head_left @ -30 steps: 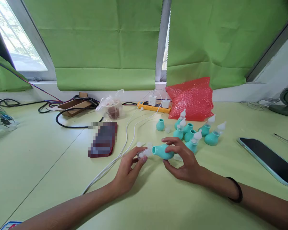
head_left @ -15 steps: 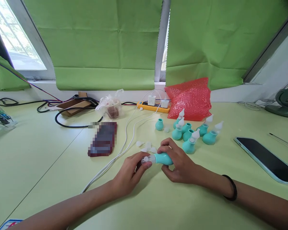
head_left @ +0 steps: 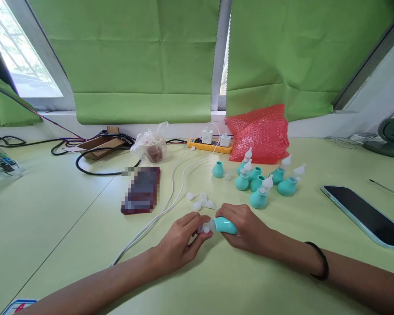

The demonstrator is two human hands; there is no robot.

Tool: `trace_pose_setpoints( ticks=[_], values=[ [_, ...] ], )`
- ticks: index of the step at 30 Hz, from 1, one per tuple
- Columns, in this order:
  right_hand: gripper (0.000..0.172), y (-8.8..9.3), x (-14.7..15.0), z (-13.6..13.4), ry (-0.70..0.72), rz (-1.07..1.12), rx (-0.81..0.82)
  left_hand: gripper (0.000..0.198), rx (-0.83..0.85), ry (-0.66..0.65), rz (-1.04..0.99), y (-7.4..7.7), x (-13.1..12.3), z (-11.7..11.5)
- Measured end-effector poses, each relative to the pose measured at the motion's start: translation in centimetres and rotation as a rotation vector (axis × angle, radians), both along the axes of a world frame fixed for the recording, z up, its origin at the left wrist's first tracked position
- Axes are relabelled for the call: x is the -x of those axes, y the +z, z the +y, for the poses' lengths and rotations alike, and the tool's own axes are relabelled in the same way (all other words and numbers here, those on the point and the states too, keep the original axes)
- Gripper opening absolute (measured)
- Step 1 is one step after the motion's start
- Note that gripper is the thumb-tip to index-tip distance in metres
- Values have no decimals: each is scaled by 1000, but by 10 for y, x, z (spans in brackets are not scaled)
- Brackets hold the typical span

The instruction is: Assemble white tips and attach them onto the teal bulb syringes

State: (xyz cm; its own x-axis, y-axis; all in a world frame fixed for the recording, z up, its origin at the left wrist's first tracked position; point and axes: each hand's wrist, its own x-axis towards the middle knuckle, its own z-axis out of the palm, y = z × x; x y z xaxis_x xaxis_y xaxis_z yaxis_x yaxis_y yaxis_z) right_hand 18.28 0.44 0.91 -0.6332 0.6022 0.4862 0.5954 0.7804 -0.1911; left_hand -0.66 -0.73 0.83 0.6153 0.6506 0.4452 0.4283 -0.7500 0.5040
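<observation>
My right hand [head_left: 248,228] is wrapped around a teal rubber squeeze bulb [head_left: 225,225], the kind found on a nasal aspirator. Its neck points left and carries a clear plastic connector [head_left: 209,226]. Thumb and fingers of my left hand [head_left: 180,241] pinch that connector's outer end. Just beyond my hands lie several loose translucent white tips [head_left: 202,201]. Farther right, several bulbs with connectors and white tips fitted, such as one assembled aspirator [head_left: 258,197], stand among bare teal bulbs [head_left: 218,169].
White cables [head_left: 154,214] run from a yellow power strip [head_left: 197,144] to my left forearm. A dark red phone [head_left: 141,190] lies to the left, a larger phone [head_left: 364,214] to the right. A red bubble-wrap bag [head_left: 259,135] and a fan [head_left: 392,135] stand at the back.
Both hands have come slightly toward me with the bulb and connector. The fingers of my right hand have closed farther around the bulb. More of the loose white tips now shows.
</observation>
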Motion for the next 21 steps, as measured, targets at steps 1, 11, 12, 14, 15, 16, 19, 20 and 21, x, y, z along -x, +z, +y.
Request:
trace_pose_setpoints(
  ticks=[1,11,12,14,15,16,19,20,21],
  values=[
    [12,1,1,-1,-8,14,56,18,-31,-14,2,0,0,0],
    [6,15,5,-9,-43,102,651,18,-486,-67,146,-1,-3,-4],
    [6,15,5,-9,-47,99,692,17,-521,-76,180,-1,-2,-4],
    [7,14,4,-9,-49,85,779,17,-569,-107,253,0,-2,-4],
    [6,14,4,-9,-47,77,830,17,-589,-127,284,2,-1,-4],
    [6,13,3,-8,-44,70,888,18,-609,-150,308,3,0,-5],
    [12,13,0,-5,-1,42,1078,22,-660,-202,327,6,1,-6],
    [15,14,-2,-4,16,34,1122,23,-668,-215,319,6,1,-7],
    [16,14,-2,-4,31,31,1149,24,-663,-226,301,6,1,-7]
  ],
)
